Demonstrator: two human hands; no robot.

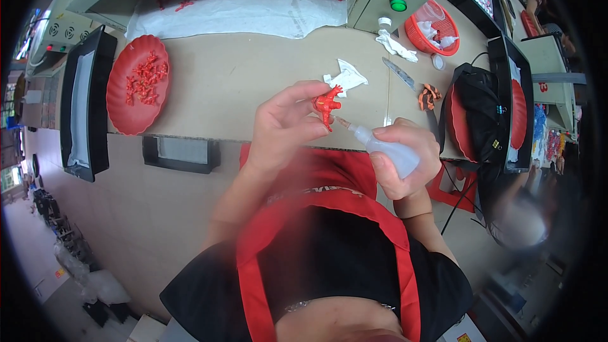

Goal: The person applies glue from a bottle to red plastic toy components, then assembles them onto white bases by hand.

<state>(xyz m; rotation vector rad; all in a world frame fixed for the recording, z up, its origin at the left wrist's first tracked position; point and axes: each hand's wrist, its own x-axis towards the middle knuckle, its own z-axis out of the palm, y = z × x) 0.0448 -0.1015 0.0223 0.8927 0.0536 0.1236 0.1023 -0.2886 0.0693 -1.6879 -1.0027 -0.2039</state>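
Observation:
Between the thumb and fingers of my left hand (282,123) is a small red plastic figure (327,106), held up over the table's near edge. My right hand (408,155) grips a translucent white squeeze bottle (391,151) with a narrow nozzle. The bottle tilts so that its tip is close to the lower part of the figure; whether they touch I cannot tell. Just beyond the figure, a crumpled white tissue (348,78) lies on the tabletop (234,82).
A scalloped red tray (120,111) with several red figures stands at the left, beside a black bin (74,120). On the right are a knife (399,73), a white cloth (396,46), a red basket (443,33) and a black bag (476,111). A grey cabinet (373,0) bounds the back.

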